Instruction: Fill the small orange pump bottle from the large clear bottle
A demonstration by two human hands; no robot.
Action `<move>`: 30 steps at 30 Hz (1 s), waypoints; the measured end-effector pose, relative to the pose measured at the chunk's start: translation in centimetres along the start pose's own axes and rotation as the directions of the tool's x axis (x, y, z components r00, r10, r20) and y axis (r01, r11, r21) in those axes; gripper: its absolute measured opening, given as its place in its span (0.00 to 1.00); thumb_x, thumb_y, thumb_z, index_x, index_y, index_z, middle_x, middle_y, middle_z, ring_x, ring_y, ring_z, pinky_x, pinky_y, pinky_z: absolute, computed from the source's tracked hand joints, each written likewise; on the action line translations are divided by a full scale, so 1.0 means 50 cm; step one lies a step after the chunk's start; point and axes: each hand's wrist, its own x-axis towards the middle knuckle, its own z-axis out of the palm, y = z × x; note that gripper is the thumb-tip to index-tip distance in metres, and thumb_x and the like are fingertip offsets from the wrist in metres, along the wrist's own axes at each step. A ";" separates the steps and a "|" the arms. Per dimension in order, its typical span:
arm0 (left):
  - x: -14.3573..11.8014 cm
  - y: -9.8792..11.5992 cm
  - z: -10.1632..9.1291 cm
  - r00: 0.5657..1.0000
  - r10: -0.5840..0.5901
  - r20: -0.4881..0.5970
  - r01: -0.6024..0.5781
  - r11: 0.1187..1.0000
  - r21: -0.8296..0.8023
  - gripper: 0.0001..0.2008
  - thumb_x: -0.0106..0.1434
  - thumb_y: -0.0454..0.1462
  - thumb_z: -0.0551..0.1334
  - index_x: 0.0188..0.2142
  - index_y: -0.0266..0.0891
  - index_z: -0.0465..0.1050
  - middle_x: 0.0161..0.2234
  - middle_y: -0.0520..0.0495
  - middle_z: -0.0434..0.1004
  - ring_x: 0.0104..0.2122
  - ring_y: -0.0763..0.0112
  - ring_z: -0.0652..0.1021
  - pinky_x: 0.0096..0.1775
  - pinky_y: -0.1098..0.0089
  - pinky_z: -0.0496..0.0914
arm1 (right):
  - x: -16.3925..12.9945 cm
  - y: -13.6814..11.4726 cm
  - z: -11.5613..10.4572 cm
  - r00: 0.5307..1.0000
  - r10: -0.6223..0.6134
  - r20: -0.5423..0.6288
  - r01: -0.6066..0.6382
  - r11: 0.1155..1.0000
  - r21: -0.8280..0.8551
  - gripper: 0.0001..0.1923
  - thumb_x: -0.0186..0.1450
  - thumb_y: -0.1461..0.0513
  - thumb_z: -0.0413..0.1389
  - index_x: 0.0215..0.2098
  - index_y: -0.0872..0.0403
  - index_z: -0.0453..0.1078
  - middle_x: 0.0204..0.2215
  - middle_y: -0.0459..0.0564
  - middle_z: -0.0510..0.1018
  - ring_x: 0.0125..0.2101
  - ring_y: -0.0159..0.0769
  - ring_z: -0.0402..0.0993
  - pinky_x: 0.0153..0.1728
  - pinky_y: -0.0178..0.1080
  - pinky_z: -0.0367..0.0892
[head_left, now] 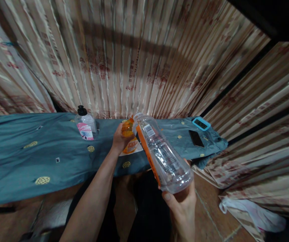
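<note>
My right hand (181, 201) is closed around the base of a large clear plastic bottle (166, 161) with an orange label and a barcode. The bottle is tilted, its neck pointing up and away to the left. That neck meets or overlaps the top of a smaller translucent orange bottle (128, 129); whether the two touch, I cannot tell. My left hand (119, 136) grips the orange bottle from its left side. Below it shows a white sheet (139, 147) on the cloth. No liquid is plainly visible in the clear bottle.
A clear pump bottle (86, 126) with a black top and pink label stands to the left on the teal cloth (66, 148). A blue-framed digital clock (201, 123) and a dark phone (196, 138) lie at the right. Striped curtains (124, 60) hang behind.
</note>
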 end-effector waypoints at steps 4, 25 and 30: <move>0.000 0.006 -0.002 1.000 -0.012 0.011 0.012 0.999 0.030 0.29 0.42 0.37 0.74 0.46 0.40 0.74 0.42 0.46 0.84 0.41 0.57 0.83 0.48 0.58 0.77 | 0.000 0.004 0.000 0.999 -0.024 -0.022 0.024 0.999 -0.025 0.56 0.53 0.56 0.76 0.73 0.53 0.55 0.63 0.61 0.76 0.59 0.53 0.78 0.55 0.46 0.73; 0.001 0.000 -0.005 1.000 0.002 0.013 -0.002 0.999 0.037 0.30 0.40 0.38 0.75 0.46 0.42 0.74 0.43 0.47 0.84 0.42 0.58 0.82 0.49 0.58 0.76 | -0.002 -0.013 0.016 0.996 -0.020 -0.087 0.018 1.000 -0.022 0.54 0.52 0.54 0.75 0.72 0.53 0.58 0.59 0.59 0.79 0.56 0.54 0.78 0.54 0.49 0.72; 0.002 0.003 -0.006 1.000 0.007 0.014 -0.007 0.998 0.058 0.31 0.40 0.37 0.75 0.46 0.41 0.74 0.43 0.46 0.84 0.41 0.59 0.82 0.49 0.58 0.76 | -0.001 -0.011 0.017 0.996 -0.006 -0.087 0.005 1.000 -0.017 0.55 0.52 0.54 0.75 0.72 0.52 0.58 0.61 0.60 0.77 0.59 0.55 0.76 0.57 0.50 0.69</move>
